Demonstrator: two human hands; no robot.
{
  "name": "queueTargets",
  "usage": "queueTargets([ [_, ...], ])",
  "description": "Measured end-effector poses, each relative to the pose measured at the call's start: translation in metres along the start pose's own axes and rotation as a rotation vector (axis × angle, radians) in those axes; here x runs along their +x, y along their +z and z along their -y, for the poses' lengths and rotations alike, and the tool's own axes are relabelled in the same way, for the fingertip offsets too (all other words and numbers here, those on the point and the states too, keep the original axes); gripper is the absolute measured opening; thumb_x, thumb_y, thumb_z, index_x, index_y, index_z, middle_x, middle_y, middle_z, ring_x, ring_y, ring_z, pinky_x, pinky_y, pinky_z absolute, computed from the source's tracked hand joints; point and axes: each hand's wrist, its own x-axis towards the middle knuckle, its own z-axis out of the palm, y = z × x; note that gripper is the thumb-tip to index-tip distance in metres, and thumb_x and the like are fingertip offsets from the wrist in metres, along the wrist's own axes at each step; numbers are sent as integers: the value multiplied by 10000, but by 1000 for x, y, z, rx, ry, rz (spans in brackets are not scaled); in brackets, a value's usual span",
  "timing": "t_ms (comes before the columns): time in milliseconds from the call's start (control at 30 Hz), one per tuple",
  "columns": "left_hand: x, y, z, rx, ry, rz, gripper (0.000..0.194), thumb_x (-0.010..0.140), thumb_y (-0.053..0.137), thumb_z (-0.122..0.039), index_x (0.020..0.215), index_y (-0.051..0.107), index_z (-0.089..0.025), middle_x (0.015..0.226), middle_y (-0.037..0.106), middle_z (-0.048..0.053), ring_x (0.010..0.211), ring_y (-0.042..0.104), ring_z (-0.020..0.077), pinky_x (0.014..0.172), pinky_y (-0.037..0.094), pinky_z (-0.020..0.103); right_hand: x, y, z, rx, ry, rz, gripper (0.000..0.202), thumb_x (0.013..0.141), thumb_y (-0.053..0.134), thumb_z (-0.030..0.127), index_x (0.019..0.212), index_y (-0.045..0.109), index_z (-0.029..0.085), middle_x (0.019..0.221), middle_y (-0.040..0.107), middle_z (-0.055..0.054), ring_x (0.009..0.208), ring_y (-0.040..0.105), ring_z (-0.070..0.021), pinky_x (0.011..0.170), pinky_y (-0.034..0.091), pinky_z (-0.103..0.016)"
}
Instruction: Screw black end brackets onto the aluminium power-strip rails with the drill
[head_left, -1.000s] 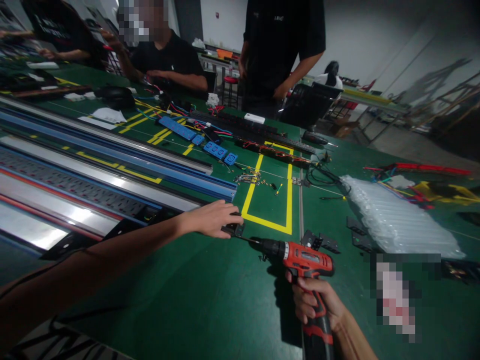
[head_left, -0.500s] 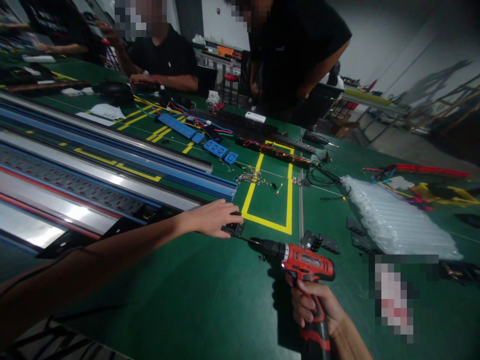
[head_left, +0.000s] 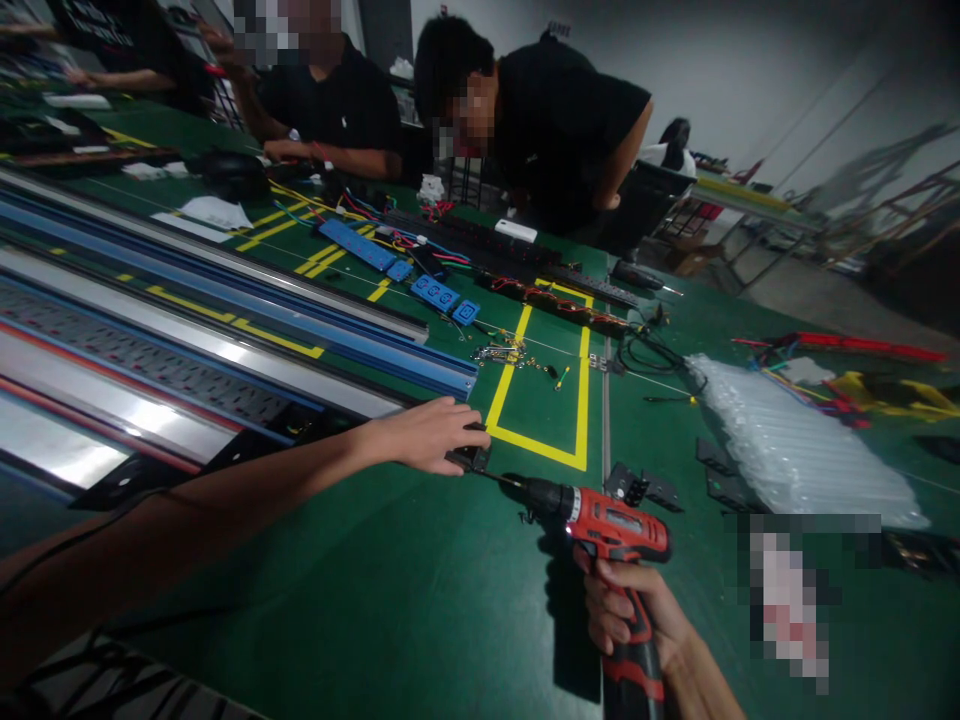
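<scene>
My right hand [head_left: 626, 600] is wrapped round the handle of a red and black cordless drill [head_left: 619, 522]. The drill's long bit points left and reaches a small black bracket [head_left: 472, 458] at the end of a long metal rail [head_left: 352, 392]. Over that bracket lies my left hand [head_left: 435, 436], its fingers curled on the piece and holding it at the rail's end. Whether the bit sits in a screw there is too small to tell. Loose screws [head_left: 502, 353] are scattered on the green table just beyond.
Several long rails [head_left: 187, 345] cover the table's left side. Blue sockets [head_left: 442, 297] and wires lie beyond. At right are black brackets [head_left: 645, 487] and a bubble-wrapped bundle [head_left: 802, 440]. A person in black [head_left: 570, 120] bends over the far edge; others sit further left.
The person across the table has bent lower and further left. My hands, the drill and the bracket hold nearly the same place; the view has shifted slightly.
</scene>
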Motion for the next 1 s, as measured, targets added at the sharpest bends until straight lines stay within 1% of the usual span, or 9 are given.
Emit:
queueTargets([
  [300,-1,1,2,-18,4,-6,417,843,678,-409,1216,564,-261,1143,593,79,1010,554,245,845,357,334,1,1,1,-4,21,-17,92,852,621,223,902,647,150,464,391,106,362,292,-65,466,503,-261],
  [433,-1,1,1,-35,2,-21,394,836,681,-401,1188,578,-257,1128,598,70,992,559,238,835,357,326,3,3,1,-32,17,-21,118,841,631,220,936,638,152,464,389,113,355,286,-61,458,487,-251],
  [700,0,4,3,-47,4,-36,414,826,680,-413,1197,572,-265,1132,597,73,980,563,245,821,360,340,3,4,0,-44,-7,-11,147,855,605,215,990,620,158,477,356,123,354,242,-56,445,442,-233],
  [867,0,4,4,-31,5,-17,423,836,675,-431,1206,557,-262,1138,591,75,991,560,247,818,359,342,1,4,-2,-56,-11,-22,118,863,587,210,960,623,153,473,364,114,361,263,-63,456,460,-248],
  [1000,0,3,4,-45,12,-27,405,837,672,-415,1194,564,-257,1130,595,76,981,556,244,812,358,336,1,4,-3,-22,0,-37,91,851,602,210,916,630,153,466,369,112,364,262,-64,461,478,-261],
])
